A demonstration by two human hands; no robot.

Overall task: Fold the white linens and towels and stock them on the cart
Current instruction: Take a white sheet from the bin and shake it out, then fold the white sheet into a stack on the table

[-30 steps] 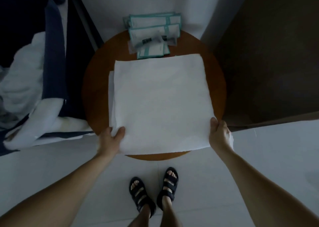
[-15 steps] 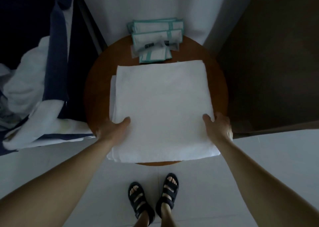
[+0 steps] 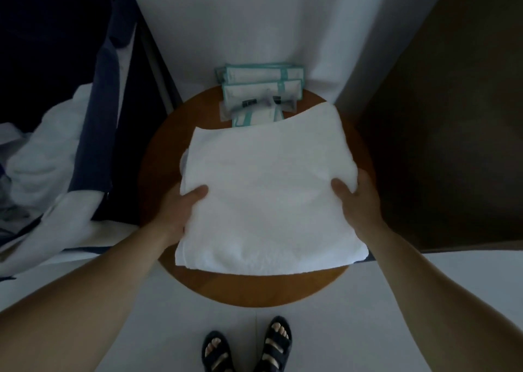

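A folded white towel [image 3: 268, 190] is raised off the round wooden table [image 3: 158, 159], its far edge bowed upward. My left hand [image 3: 181, 210] grips its left side, thumb on top and fingers hidden underneath. My right hand [image 3: 359, 199] grips the right side the same way. The near edge of the towel hangs over the table's front part.
Several teal-edged white packets [image 3: 261, 88] lie stacked at the table's far edge by the white wall. A dark blue linen bag [image 3: 93, 134] with loose white linen [image 3: 42, 151] stands at the left. A dark brown panel [image 3: 452, 145] stands at the right. My sandalled feet [image 3: 246, 346] stand on the white floor.
Both hands slid further along the towel's sides and closed on it. The towel has lifted off the table and bowed upward; the view has tilted toward the floor.
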